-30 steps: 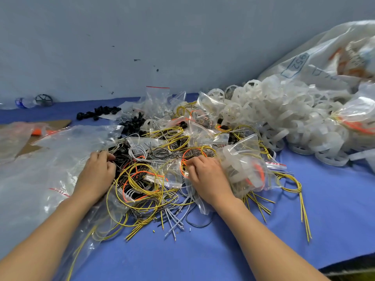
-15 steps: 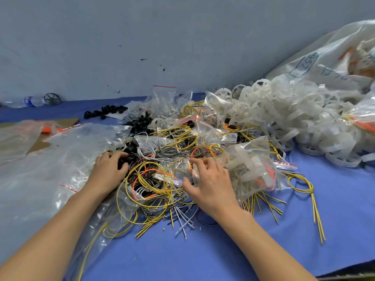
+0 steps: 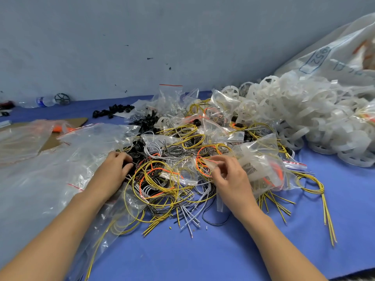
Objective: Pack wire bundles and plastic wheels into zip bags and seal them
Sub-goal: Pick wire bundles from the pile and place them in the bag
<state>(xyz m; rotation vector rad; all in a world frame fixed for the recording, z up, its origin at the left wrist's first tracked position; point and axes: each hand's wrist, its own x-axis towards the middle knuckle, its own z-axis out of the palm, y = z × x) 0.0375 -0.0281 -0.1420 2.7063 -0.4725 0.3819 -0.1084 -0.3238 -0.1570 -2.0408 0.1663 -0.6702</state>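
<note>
Picking through the wire heap, a bag pinched and not yet filled.

The right hand (image 3: 231,177) pinches the edge of a small clear zip bag (image 3: 209,164) among orange loops. The left hand (image 3: 113,173) has its fingers curled down into black wires; whether they grip any I cannot tell. The tangled yellow, orange, grey and black wire bundles (image 3: 160,179) lie mid blue table (image 3: 203,250), with the white plastic wheels (image 3: 304,118) heaped far right. The next move probably calls for freeing one bundle and spreading the bag's mouth.

I lose my left hand's (image 3: 111,173) fingertips under the wires (image 3: 162,179). The sack (image 3: 334,53) runs past the right edge.
</note>
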